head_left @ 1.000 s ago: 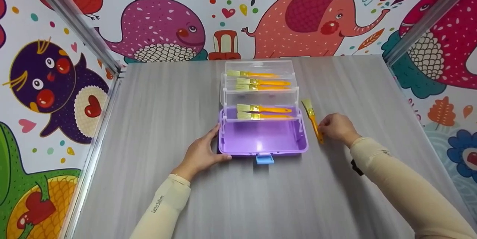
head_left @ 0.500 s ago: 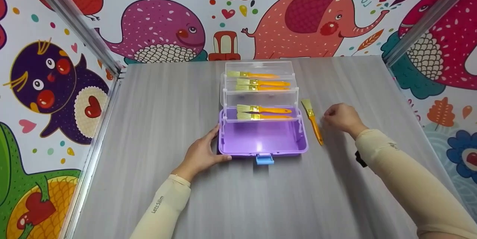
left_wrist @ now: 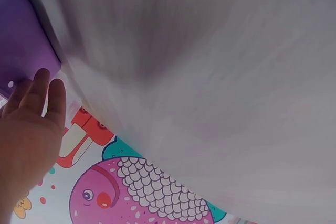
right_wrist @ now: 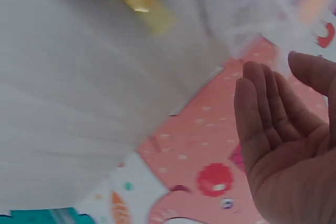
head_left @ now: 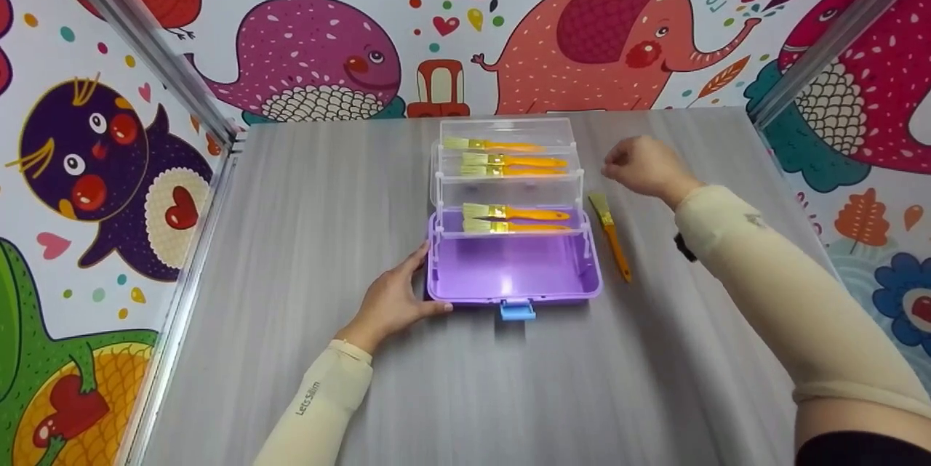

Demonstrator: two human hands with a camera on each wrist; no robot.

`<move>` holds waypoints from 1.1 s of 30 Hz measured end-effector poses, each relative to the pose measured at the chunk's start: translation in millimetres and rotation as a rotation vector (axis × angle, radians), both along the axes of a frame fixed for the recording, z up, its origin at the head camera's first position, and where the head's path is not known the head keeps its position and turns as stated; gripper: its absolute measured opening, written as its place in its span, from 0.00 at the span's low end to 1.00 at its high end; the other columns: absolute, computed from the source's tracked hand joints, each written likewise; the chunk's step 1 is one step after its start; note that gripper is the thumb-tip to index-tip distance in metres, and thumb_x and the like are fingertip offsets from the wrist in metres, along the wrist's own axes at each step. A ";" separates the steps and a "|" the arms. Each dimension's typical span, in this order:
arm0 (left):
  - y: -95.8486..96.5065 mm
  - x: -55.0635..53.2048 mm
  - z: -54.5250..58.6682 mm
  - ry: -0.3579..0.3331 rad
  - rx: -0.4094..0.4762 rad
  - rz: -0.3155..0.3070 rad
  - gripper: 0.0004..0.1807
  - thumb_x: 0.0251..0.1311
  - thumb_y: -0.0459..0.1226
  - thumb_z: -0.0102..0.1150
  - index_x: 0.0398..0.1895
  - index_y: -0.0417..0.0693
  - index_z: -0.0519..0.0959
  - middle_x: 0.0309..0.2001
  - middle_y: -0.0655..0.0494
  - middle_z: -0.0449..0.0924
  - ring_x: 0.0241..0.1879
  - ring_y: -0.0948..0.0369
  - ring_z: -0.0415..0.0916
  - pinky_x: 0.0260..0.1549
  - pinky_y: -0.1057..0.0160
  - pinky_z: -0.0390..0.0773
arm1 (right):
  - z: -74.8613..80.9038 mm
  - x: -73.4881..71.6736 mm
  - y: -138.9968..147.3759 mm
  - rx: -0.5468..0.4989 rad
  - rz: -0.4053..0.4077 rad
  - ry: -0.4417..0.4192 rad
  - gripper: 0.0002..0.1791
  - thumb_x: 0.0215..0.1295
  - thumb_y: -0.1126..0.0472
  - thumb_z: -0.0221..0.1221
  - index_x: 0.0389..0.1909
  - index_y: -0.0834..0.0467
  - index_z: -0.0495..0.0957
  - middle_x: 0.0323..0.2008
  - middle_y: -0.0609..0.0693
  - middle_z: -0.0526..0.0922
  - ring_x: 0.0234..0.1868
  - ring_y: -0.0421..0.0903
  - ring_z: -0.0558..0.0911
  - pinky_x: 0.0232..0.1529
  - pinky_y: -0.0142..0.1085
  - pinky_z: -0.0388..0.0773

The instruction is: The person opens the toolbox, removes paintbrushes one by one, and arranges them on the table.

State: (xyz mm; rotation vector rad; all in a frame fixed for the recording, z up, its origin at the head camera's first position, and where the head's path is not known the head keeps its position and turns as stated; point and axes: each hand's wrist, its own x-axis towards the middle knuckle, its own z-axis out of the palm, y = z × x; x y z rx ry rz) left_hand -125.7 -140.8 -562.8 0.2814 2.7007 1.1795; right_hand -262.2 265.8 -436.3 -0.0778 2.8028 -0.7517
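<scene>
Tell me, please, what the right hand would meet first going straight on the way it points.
The right hand would probably meet the clear upper trays of the purple box; its height is hard to judge.

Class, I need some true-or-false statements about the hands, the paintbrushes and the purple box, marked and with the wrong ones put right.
1. The left hand touches the purple box. True.
2. The right hand holds a paintbrush. False: the right hand is empty.
3. Paintbrushes lie in the clear trays. True.
4. The loose paintbrush lies inside the box. False: the loose paintbrush lies on the grey table, to the box's right.
5. The front latch is red. False: the latch is blue.
</scene>
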 end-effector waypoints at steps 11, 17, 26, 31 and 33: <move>1.3 -0.7 0.1 0.011 0.001 -0.009 0.64 0.36 0.54 0.82 0.79 0.54 0.57 0.71 0.49 0.65 0.67 0.45 0.66 0.64 0.47 0.66 | 13.2 -49.9 -70.5 0.029 0.093 0.108 0.14 0.69 0.59 0.62 0.50 0.63 0.83 0.44 0.57 0.84 0.43 0.55 0.80 0.50 0.49 0.81; -1.1 0.6 -0.8 0.015 -0.004 -0.008 0.63 0.36 0.54 0.82 0.79 0.55 0.57 0.71 0.49 0.66 0.66 0.45 0.67 0.64 0.47 0.67 | 7.1 -66.8 -98.4 0.109 0.136 0.128 0.14 0.70 0.61 0.58 0.51 0.62 0.83 0.46 0.59 0.84 0.45 0.55 0.79 0.55 0.50 0.77; -0.8 0.3 0.8 0.021 0.002 -0.011 0.64 0.36 0.54 0.83 0.79 0.53 0.57 0.71 0.47 0.65 0.66 0.44 0.67 0.64 0.47 0.66 | -1.4 -78.2 -119.6 0.161 0.154 0.063 0.15 0.71 0.61 0.55 0.52 0.61 0.84 0.49 0.57 0.84 0.48 0.55 0.80 0.58 0.50 0.75; -1.0 -0.3 -1.3 0.030 -0.003 -0.017 0.64 0.36 0.54 0.82 0.78 0.51 0.57 0.71 0.47 0.65 0.66 0.45 0.66 0.64 0.48 0.66 | -5.3 -81.9 -122.8 0.151 0.156 -0.001 0.16 0.71 0.61 0.55 0.53 0.61 0.84 0.50 0.57 0.83 0.48 0.54 0.79 0.58 0.49 0.75; -1.6 -0.7 -1.5 0.035 -0.005 -0.020 0.64 0.37 0.55 0.82 0.78 0.51 0.57 0.71 0.47 0.65 0.66 0.46 0.67 0.64 0.48 0.67 | -5.4 -83.0 -123.2 0.145 0.150 -0.012 0.16 0.71 0.61 0.55 0.53 0.61 0.84 0.50 0.57 0.83 0.48 0.54 0.79 0.58 0.49 0.75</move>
